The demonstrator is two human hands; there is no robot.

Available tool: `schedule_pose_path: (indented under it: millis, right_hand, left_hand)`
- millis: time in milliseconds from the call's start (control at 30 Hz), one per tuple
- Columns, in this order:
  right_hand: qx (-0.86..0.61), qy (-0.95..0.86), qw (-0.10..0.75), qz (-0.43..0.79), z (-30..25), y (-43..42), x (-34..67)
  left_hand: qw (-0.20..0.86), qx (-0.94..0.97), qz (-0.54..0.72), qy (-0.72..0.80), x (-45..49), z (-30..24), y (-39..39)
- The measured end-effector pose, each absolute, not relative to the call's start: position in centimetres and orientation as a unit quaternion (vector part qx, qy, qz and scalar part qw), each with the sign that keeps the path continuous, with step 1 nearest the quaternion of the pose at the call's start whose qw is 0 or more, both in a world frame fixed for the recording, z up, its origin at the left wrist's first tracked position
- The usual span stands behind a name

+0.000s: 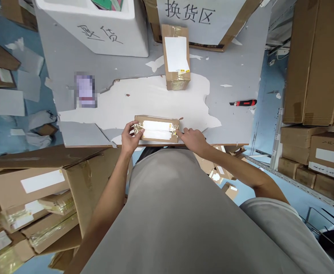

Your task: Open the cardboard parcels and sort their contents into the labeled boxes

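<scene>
A small brown cardboard box with a white label and clear tape lies at the near edge of the grey table. My left hand grips the box's left end, fingers curled over its top. My right hand rests at the box's right end, its index finger stretched out and touching the taped corner, the other fingers curled. A second taped box with a white label lies farther back on the table.
A red and black utility knife lies at the table's right. A white foam bin and a labelled carton stand at the back. An open carton of parcels is at lower left. Shelves with boxes are at right.
</scene>
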State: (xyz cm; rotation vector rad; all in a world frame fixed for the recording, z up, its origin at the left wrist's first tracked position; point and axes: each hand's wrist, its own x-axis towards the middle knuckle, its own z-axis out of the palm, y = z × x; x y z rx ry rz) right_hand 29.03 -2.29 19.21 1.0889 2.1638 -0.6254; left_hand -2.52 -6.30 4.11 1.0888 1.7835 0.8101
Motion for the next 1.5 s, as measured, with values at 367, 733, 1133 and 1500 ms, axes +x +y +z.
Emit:
schedule_pose_path:
  millis: [367,733,1133,1500]
  right_hand:
    - [0.437,0.792,0.348,-0.244,21.1,-2.6,30.6]
    - [0.420,0.829,0.287,-0.232,18.5,-2.7,30.3]
    - [0.446,0.803,0.323,-0.226,18.3,-2.8,28.9]
    - [0.661,0.654,0.019,-0.367,16.4,-4.8,33.8]
  left_hand:
    - [0.422,0.447,0.322,0.720,-2.6,3.7,-6.4]
    - [0.423,0.441,0.322,0.723,-2.8,3.2,-6.4]
    - [0.416,0.450,0.333,0.717,-2.0,4.2,-6.3]
    - [0.452,0.429,0.354,0.698,-7.6,2.6,-6.1]
